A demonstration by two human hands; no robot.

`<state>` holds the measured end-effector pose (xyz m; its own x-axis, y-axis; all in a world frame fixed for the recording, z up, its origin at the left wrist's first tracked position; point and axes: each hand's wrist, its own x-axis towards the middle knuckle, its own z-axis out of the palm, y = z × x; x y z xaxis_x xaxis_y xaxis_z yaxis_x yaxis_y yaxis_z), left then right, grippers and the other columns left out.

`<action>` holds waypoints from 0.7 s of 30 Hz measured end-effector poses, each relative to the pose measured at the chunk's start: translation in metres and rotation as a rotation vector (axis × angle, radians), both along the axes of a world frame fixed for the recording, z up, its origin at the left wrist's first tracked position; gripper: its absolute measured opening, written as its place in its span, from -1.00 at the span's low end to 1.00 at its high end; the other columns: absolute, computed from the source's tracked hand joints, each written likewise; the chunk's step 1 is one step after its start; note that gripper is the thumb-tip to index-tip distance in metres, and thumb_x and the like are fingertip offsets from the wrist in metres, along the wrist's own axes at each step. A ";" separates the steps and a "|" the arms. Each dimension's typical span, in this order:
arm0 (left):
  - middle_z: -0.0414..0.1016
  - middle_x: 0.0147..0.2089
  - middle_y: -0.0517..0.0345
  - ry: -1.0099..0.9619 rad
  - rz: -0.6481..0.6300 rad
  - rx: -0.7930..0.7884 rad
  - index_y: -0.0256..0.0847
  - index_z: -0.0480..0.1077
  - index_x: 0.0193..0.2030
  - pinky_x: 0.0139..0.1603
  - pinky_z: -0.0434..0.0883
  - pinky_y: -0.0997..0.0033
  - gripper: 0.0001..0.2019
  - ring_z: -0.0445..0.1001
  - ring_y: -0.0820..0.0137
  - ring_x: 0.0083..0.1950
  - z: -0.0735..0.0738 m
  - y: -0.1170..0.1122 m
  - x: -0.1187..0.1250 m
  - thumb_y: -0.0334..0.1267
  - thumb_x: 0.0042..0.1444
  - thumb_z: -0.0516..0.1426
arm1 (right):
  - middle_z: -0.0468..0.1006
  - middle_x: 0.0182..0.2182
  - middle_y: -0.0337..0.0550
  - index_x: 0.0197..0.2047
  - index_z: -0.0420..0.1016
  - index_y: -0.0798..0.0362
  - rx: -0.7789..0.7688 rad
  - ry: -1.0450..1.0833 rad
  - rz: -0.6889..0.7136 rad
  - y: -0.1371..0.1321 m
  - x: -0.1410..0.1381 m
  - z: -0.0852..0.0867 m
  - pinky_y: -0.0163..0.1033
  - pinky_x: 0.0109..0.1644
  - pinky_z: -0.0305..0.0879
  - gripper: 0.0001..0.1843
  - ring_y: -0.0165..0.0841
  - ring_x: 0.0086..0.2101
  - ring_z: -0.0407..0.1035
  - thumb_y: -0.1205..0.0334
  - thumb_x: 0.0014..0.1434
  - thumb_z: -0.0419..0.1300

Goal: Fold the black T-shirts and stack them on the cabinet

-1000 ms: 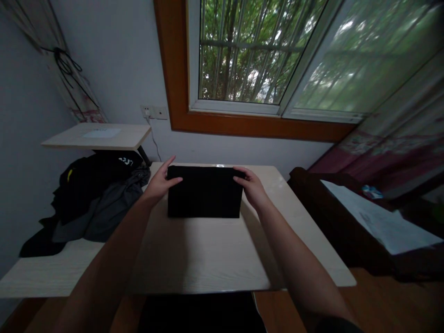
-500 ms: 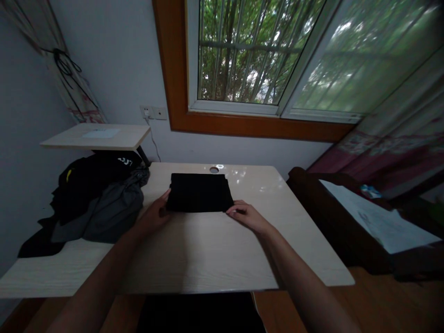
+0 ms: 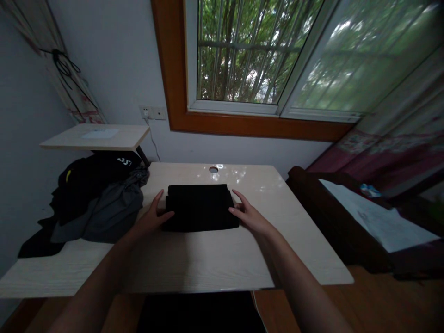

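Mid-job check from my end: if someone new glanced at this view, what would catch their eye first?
Probably the bright window at the top, with green foliage outside. Next, the folded black cloth mid-picture on the pale table, between the left hand and right hand. Then the dark heap of clothes at left.

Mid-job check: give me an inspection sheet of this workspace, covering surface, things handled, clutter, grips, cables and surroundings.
Surface: pale wood-grain table, with a round hole near its far edge.
Things handled: black, rectangular folded cloth, between the grips.
Clutter: crumpled heap of black and grey fabric at left, partly under a pale raised shelf bearing white paper.
Grips: left grip and right grip at the cloth's sides, thumbs and index fingers spread.
Cables: thin pale cable hanging from a white wall socket.
Surroundings: barred glass window, orange-brown frame, dark brown furniture at right.
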<state>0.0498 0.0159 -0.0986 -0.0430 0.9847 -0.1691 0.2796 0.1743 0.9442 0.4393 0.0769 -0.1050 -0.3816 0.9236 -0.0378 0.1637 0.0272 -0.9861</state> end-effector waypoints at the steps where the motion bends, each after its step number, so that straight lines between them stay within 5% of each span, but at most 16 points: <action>1: 0.66 -0.09 -0.02 0.012 0.013 0.012 -0.06 -0.24 0.57 -0.02 0.56 0.11 0.14 0.66 0.06 -0.07 0.000 0.003 0.002 0.02 0.01 0.37 | 0.51 -0.34 -0.31 0.49 0.00 -0.18 -0.009 0.014 -0.015 0.003 -0.005 0.000 -0.25 -0.25 0.34 -0.04 -0.36 -0.34 0.41 -0.02 0.15 0.36; 4: 0.60 0.10 -0.13 0.022 0.017 0.073 -0.06 -0.20 0.56 0.14 0.50 0.03 0.14 0.58 0.02 0.12 0.005 0.011 0.011 -0.02 -0.01 0.39 | 0.59 -0.20 -0.21 0.44 0.09 -0.22 -0.033 0.105 -0.026 0.011 -0.020 0.002 -0.16 -0.16 0.42 -0.05 -0.25 -0.20 0.50 0.05 0.07 0.42; 11: 0.53 0.22 -0.08 0.019 0.118 0.194 -0.01 -0.02 0.51 0.29 0.40 -0.02 -0.09 0.52 0.08 0.22 0.011 0.019 0.022 -0.05 0.10 0.32 | 0.61 -0.10 -0.20 0.33 0.21 -0.24 -0.038 0.357 -0.190 0.025 -0.033 -0.007 -0.11 -0.06 0.44 -0.14 -0.21 -0.13 0.51 0.10 -0.01 0.43; 21: 0.59 0.13 -0.13 0.027 0.066 0.055 -0.05 0.04 0.47 0.19 0.47 -0.05 -0.12 0.59 0.04 0.11 -0.002 0.034 0.013 -0.08 0.07 0.34 | 0.58 -0.17 -0.20 0.23 0.31 -0.17 -0.076 0.142 -0.157 0.035 -0.021 -0.029 -0.15 -0.17 0.44 -0.32 -0.23 -0.20 0.51 0.15 0.02 0.35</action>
